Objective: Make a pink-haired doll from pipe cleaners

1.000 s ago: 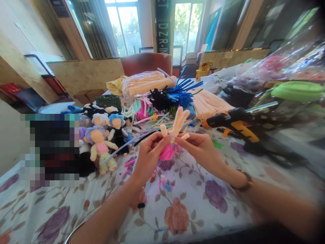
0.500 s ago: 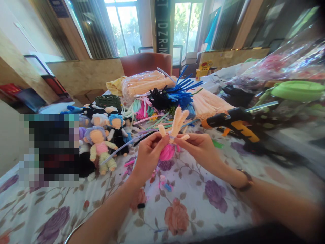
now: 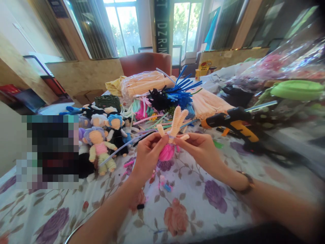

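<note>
Between my two hands is a small pipe-cleaner doll (image 3: 177, 123), held upside down over the table. Its peach legs point up, its short arms stick out to the sides, and its bright pink hair (image 3: 166, 152) hangs below. My left hand (image 3: 150, 149) pinches the doll's body from the left with thumb and fingertips. From the right, my right hand (image 3: 200, 149) grips it the same way. A pale lavender strip shows around the body between my thumbs. My fingers hide much of the torso.
Finished dolls (image 3: 98, 145) sit at the left. Bundles of pipe cleaners (image 3: 177, 96) lie at the back, with peach ones (image 3: 212, 103) beside them. A black and orange glue gun (image 3: 236, 123) stands at the right. Small scraps (image 3: 166, 186) and a black piece (image 3: 140, 206) lie on the flowered tablecloth (image 3: 188, 200).
Almost nothing differs. Both hands keep the same pinch on the doll, and the whole view has shifted very slightly.
</note>
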Demonstrator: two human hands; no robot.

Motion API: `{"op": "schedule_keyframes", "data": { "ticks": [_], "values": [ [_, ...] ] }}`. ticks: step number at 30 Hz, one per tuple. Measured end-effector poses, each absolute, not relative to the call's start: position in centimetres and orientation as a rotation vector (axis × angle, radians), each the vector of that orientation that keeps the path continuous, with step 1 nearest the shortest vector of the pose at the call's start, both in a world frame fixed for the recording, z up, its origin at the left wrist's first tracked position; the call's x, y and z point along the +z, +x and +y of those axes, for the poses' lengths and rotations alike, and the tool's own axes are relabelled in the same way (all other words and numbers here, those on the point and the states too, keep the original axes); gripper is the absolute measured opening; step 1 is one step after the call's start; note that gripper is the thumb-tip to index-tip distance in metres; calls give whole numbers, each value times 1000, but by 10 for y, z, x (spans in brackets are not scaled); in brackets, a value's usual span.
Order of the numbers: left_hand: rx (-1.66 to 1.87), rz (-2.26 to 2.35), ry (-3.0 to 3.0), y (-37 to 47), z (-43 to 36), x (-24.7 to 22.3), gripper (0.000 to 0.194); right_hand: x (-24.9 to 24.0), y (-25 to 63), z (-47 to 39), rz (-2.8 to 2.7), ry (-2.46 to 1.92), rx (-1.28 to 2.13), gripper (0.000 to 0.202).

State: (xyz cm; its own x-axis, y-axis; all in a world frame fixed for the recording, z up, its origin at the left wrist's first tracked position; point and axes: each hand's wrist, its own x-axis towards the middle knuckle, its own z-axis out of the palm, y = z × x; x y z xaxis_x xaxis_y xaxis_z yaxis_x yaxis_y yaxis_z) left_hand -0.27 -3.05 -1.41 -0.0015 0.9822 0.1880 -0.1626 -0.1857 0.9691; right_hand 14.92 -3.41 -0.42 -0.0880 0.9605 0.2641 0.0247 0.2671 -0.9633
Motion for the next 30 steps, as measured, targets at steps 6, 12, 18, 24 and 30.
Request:
{"op": "schedule_keyframes", "data": {
  "ticks": [6,12,18,24,30],
  "values": [
    [1424,988,1229,-3,-30,-16,22,-3,148,-38,-1385,-1064,1019,26],
    [1436,989,1227,-3,-29,-17,20,-6,148,-36,-1444,-1052,997,25],
    [1438,1005,1241,-3,-29,-17,19,-9,148,-34,-1491,-1042,982,26],
    [1431,996,1172,-4,-28,-19,21,-11,148,-35,-1489,-1045,983,25],
    [1418,1015,1135,-3,-28,-19,21,-11,148,-36,-1494,-1028,1003,23]
  ]
}}
